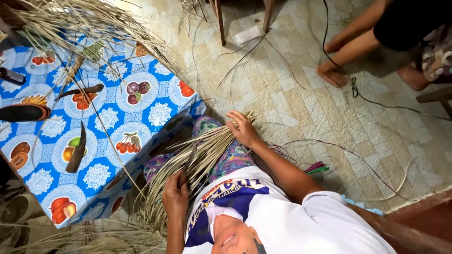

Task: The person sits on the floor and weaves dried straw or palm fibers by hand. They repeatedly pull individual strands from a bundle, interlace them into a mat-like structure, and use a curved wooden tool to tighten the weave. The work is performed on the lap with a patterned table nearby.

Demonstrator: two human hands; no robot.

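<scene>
Both hands clamp straw bundle [202, 153] on lap: left hand [175, 193] near end, right hand [242, 128] far end; blue-clothed bench [108, 117] beside.

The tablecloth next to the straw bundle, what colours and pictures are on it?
The tablecloth is blue with white circles holding fruit pictures, seen in the head view.

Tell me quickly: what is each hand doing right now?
Left hand: closed around the bundle of dried strips.
Right hand: closed on the same bundle's far end.
</scene>
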